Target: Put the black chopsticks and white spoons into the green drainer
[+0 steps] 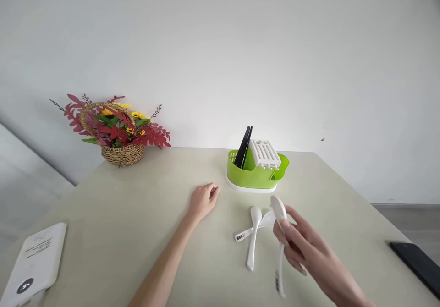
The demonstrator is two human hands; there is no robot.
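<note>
My right hand (pixel 299 240) pinches a white spoon (pixel 278 208) near its bowl, with the handle hanging down toward me. Below and left of it, two more white spoons lie crossed on the table: a slim spoon (pixel 253 238) on top and a wider spoon (pixel 267 219) beneath, partly hidden by my right hand. My left hand (pixel 204 200) rests on the table with its fingers curled in and nothing visible in them. Beyond both hands stands a green cutlery holder (pixel 240 178) on a white base, with black chopsticks (pixel 244 147) in its left part and a white slotted rack (pixel 265 153) on top.
A wicker basket (pixel 123 155) of artificial flowers stands at the back left against the wall. At the near left lies a white device (pixel 37 261) with a round dark button. A black phone-like slab (pixel 415 263) sits at the right table edge.
</note>
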